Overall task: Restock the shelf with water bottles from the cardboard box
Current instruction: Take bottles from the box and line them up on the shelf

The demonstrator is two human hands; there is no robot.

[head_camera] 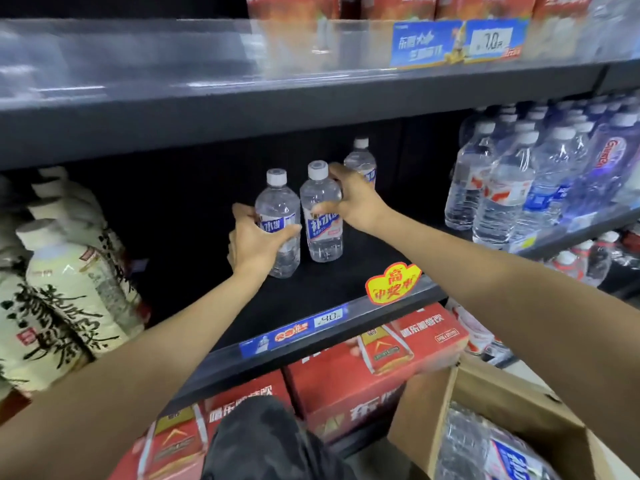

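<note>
The two water bottles (277, 220) (322, 216) at the middle of the frame carry blue-and-white labels; the right one reads "补水", the left one is half covered by a hand. A red and yellow flower-shaped tag (393, 284) on the shelf edge reads "高中奖率". Left of it, a small price tag (329, 317) shows "4.0". In the upper right, a price tag (493, 39) on a blue strip shows "7.0". A bottle (614, 150) at the far right reads "Gung", cut off. Red cartons (408, 344) below bear white Chinese characters, too blurred to read surely.
</note>
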